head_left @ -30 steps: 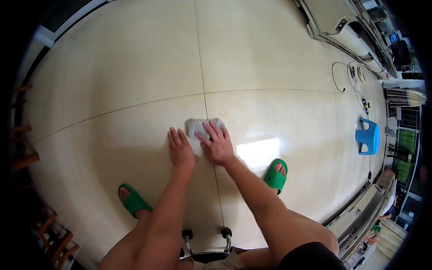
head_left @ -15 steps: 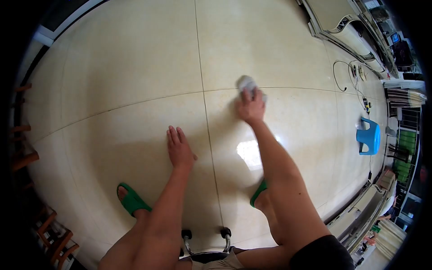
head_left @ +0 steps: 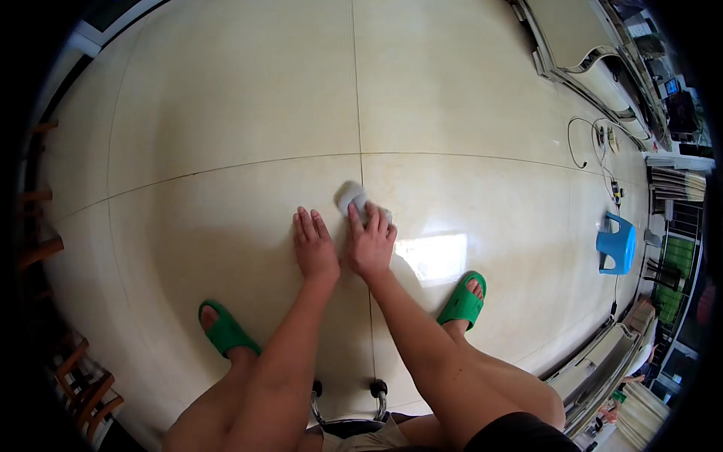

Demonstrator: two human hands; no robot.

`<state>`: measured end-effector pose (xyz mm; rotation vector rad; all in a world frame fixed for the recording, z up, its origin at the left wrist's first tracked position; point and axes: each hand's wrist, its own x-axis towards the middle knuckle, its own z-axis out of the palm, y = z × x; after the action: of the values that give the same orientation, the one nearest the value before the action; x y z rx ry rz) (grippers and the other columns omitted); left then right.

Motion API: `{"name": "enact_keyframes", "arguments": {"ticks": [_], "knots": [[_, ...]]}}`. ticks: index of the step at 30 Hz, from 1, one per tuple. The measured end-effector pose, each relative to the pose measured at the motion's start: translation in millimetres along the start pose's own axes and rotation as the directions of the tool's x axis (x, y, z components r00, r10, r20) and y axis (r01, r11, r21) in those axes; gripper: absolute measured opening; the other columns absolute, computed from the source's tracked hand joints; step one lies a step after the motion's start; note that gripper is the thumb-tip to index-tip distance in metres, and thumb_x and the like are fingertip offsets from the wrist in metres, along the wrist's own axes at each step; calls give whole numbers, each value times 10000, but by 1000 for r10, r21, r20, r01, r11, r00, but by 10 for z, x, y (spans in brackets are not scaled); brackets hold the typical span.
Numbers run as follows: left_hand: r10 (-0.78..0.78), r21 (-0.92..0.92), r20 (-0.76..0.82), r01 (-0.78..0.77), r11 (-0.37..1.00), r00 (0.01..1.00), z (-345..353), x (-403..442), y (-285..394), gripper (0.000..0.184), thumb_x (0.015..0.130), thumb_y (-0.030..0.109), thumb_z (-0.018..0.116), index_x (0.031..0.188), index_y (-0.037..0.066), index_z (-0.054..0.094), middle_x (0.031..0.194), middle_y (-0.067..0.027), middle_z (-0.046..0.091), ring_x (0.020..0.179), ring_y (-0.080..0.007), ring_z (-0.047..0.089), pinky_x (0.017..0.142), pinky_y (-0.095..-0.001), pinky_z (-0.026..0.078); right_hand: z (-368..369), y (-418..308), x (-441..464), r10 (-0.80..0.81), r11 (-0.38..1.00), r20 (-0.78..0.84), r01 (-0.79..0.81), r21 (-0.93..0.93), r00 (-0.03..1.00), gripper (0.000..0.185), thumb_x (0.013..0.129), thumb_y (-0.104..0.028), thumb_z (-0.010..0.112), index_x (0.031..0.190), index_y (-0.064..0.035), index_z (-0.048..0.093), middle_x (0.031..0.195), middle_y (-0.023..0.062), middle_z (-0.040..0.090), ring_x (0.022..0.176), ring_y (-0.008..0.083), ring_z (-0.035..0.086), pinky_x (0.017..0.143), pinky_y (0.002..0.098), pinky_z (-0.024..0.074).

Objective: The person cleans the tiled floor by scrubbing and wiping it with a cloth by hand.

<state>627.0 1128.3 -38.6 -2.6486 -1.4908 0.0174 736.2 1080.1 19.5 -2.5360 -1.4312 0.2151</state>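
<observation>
A bunched grey-white cloth (head_left: 351, 194) lies on the tiled floor, close to a grout line. My right hand (head_left: 369, 247) presses on it from above with the fingers bent over it, and part of the cloth sticks out beyond the fingertips. Just to the left, my left hand (head_left: 315, 247) is stretched out over the floor, fingers straight and slightly apart, holding nothing. The two hands are close together.
Green slippers (head_left: 224, 329) are on my feet, on both sides of my arms. A blue plastic stool (head_left: 617, 244) stands at the right, with cables (head_left: 584, 143) on the floor behind it. Pale cabinets (head_left: 572, 34) line the right; wooden legs (head_left: 41, 252) stand at the left.
My right hand has drawn the cloth back toward me and to the left, beside my left hand. My left hand has shifted slightly right in the view. My right foot shows more fully now.
</observation>
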Motion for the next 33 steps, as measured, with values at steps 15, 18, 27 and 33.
{"name": "enact_keyframes", "arguments": {"ticks": [15,18,27,33], "knots": [[-104,-231,311,181,956,945,-432,144,96,484,928,94,395,1391,-30,327,1505,-217,209,1400,-369,191,1121,-446,234,-131,-14,338,189,980,199,-197,22,962,475,780,-124,537,1254,-103,518,1055,165,518,1020,317,492,826,427,347],[-76,-277,282,157,948,956,-403,112,55,497,921,86,413,1397,-24,321,1505,-216,211,1400,-368,191,1121,-447,235,-31,24,534,155,988,93,-156,9,984,473,774,-134,544,1245,-100,531,1067,170,525,1026,316,497,816,420,343],[-52,-339,344,175,924,938,-463,115,-4,700,777,49,605,1405,-12,304,1506,-222,186,1393,-371,203,1125,-442,233,-317,85,1376,257,966,216,-256,-35,942,364,762,-214,577,1109,-127,639,1215,130,486,1158,314,446,941,481,327],[-46,-217,291,112,970,956,-323,56,1,1180,526,278,873,1449,12,189,1529,-214,89,1422,-343,99,1159,-388,172,-336,367,1268,322,945,228,-327,-15,919,365,766,-411,612,966,-109,648,1136,71,578,1088,286,519,841,415,446]]}}
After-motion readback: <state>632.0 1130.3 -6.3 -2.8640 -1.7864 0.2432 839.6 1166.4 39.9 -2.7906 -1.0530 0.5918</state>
